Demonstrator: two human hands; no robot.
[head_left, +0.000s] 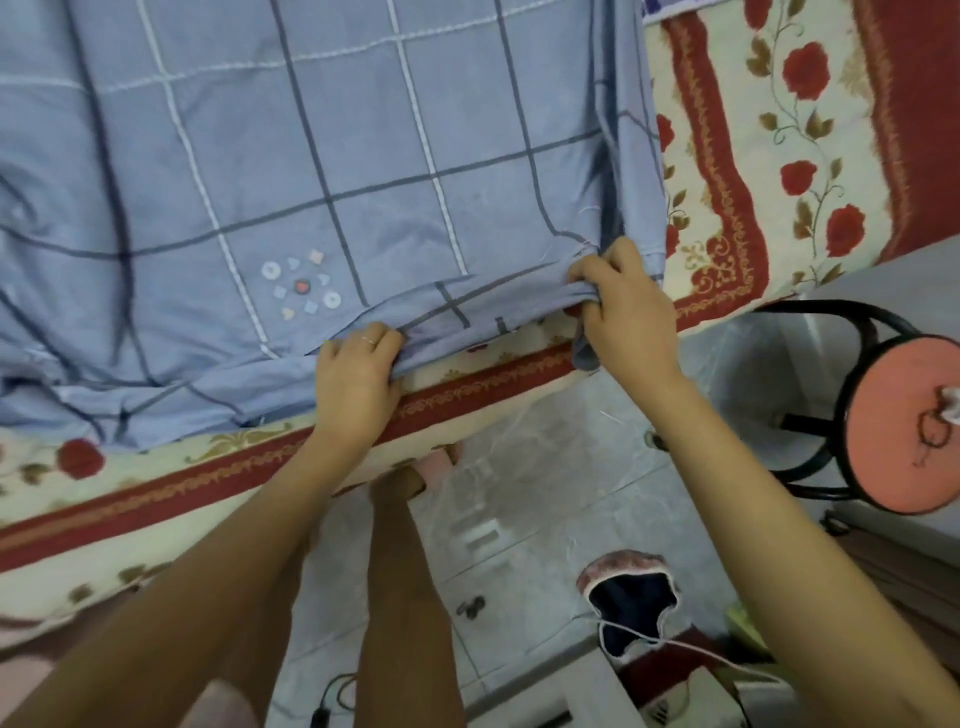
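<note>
Both hands are bunching the near edge of the blue checked sheet (322, 171) on the bed, left hand (358, 371) and right hand (623, 312) gripping it (corner looks blurry), so an uneven tug could probably drag it off the floral mattress cover (779, 156).

No legible words, numbers, labels or brand marks anywhere in view. Closest to a sign: a small printed cluster (301, 286) of rings, hearts and squares on the blue checked sheet (363, 145), without lettering. Dark squiggle on the pink stool seat (893, 395), not readable as any character
</note>
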